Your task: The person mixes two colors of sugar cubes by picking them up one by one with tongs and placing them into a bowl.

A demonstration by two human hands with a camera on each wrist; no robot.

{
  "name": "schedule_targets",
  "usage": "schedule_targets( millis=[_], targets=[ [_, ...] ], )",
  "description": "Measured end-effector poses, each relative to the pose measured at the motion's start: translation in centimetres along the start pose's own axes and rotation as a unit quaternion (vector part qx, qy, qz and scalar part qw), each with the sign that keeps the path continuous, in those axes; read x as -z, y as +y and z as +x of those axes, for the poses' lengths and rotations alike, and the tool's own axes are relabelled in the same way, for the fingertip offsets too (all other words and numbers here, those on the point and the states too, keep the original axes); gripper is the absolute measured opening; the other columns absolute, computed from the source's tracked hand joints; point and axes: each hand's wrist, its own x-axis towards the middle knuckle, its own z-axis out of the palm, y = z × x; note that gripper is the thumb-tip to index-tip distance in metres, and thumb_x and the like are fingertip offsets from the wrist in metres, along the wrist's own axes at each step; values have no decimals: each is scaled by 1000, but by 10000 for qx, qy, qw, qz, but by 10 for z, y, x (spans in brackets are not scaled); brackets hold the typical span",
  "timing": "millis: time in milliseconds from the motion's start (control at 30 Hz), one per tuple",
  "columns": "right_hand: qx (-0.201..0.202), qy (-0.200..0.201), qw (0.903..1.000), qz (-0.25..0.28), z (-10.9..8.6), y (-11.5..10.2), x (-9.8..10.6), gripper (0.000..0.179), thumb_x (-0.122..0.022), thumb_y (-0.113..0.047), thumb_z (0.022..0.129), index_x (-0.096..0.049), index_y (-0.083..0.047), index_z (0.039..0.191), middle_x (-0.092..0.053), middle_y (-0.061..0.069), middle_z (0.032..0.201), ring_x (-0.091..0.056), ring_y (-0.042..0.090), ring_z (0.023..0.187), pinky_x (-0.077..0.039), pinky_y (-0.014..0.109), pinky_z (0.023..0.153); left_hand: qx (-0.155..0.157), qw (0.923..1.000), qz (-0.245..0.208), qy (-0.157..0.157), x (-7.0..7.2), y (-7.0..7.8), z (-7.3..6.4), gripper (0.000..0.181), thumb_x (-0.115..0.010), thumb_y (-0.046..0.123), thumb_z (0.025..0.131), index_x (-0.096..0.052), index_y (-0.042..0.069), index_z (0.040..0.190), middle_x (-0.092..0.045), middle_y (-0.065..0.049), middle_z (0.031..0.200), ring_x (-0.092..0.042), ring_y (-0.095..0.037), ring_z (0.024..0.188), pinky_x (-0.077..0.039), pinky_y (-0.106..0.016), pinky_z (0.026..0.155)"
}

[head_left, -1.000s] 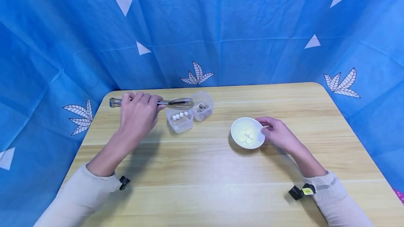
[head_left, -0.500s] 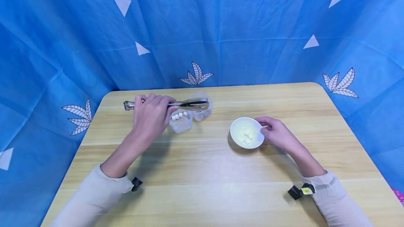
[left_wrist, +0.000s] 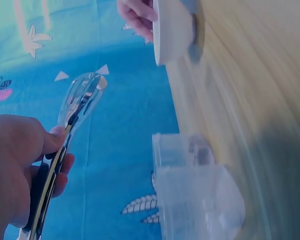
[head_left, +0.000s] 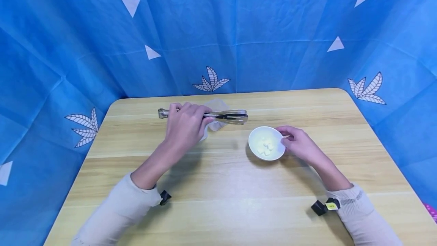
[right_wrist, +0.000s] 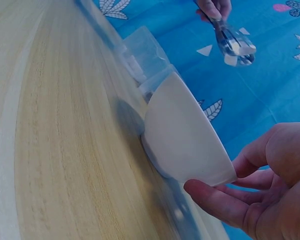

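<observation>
My left hand point(head_left: 186, 126) grips a pair of metal tongs point(head_left: 232, 116) with dark handle parts and slotted, looped ends. They are held level above the table, pointing right toward the bowl. A small pale piece point(left_wrist: 102, 83) shows at the tongs' tips in the left wrist view. My right hand point(head_left: 298, 143) pinches the right rim of a white bowl point(head_left: 254, 151), thumb and fingers on either side of its wall. The bowl stands upright on the table, with several small white pieces point(head_left: 267, 148) in it.
Two clear plastic containers point(left_wrist: 190, 190) stand side by side behind and below my left hand, which largely hides them in the head view. The wooden table point(head_left: 239, 208) ends at a blue patterned curtain point(head_left: 273, 18).
My left hand has moved right with the tongs, from over the plastic containers toward the bowl, and now covers most of the nearer container. My right hand and the bowl stay put.
</observation>
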Motion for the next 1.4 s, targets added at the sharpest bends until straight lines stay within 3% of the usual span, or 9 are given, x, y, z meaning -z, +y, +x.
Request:
schedule_targets(
  millis=[267,733,1033,1400],
  targets=[
    [37,-68,10000,-21,0,-4,-1,46,-52,-1,99,-52,7,145,-61,31,138,-68,40,117,-62,31,77,-178,9998,80,-85,-13,18,4,31,-62,44,102,-77,18,110,-81,0,105,-72,-21,92,-42,-46,90],
    [68,-102,9999,-92,2,-7,-3,47,-53,0,98,-52,7,144,-63,30,136,-70,36,113,-61,27,76,-519,9980,257,-271,-37,39,3,30,-60,45,103,-77,20,107,-81,3,99,-73,-17,99,-42,-40,89],
    [28,-109,9999,-87,-1,-7,-1,47,-52,0,99,-51,7,145,-62,31,137,-68,38,116,-61,28,77,-783,9953,569,-35,-50,44,1,30,-62,44,102,-78,19,101,-80,1,93,-72,-18,96,-40,-39,87],
    [28,-74,9999,-119,-4,-7,1,47,-53,-1,99,-52,6,145,-62,30,137,-69,37,115,-61,26,76,-845,9948,563,-129,-53,48,2,27,-63,42,102,-77,18,101,-79,-1,92,-70,-20,93,-41,-39,85]
  ],
)
